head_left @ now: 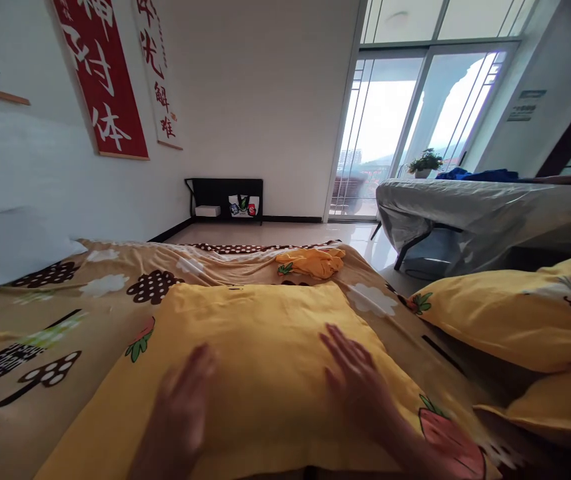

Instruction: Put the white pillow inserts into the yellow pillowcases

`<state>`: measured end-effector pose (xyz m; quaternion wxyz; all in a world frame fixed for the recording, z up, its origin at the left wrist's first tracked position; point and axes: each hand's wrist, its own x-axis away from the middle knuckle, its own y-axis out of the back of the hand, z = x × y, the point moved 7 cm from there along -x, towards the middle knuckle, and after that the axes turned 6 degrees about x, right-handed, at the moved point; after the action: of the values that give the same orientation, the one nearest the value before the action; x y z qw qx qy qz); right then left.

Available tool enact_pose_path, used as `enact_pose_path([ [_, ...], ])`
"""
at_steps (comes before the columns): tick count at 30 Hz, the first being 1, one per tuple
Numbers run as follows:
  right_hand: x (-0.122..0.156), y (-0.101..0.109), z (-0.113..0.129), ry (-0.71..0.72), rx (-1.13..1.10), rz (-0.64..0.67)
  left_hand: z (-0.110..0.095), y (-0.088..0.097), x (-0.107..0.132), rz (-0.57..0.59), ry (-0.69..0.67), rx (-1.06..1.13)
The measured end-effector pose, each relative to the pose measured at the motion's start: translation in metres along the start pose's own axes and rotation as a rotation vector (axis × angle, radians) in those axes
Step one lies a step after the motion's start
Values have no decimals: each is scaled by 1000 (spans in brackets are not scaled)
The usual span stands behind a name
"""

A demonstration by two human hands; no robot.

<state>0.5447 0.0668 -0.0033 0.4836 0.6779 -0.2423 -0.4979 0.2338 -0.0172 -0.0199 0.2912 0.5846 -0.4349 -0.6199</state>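
Note:
A yellow pillow (265, 347) with carrot-like prints near its edges lies flat on the patterned bedding (95, 313) right in front of me. My left hand (180, 400) is over its left part, blurred, with the fingers stretched forward. On the right part is my right hand (352, 373), palm down and fingers slightly spread. Neither hand grips the pillow; whether the left palm touches it is hard to tell. Just beyond the pillow's far edge lies a crumpled yellow cloth (312, 262) with a green leaf print.
At right are more yellow pillows (505, 320), one with a printed animal face. Behind them stands a table (465, 200) under clear plastic, bearing a potted plant (424, 162) and blue cloth. A white pillow (12, 243) lies at left. A low black shelf (225, 193) stands by the wall.

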Motion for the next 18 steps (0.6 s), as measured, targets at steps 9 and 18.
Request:
enact_pose_path([
  [9, -99, -66, 115, 74, -239, 183, -49, -66, -114, 37, 107, 106],
  [18, -86, -83, 112, 72, -241, 163, -43, -84, -96, 55, 109, 111],
])
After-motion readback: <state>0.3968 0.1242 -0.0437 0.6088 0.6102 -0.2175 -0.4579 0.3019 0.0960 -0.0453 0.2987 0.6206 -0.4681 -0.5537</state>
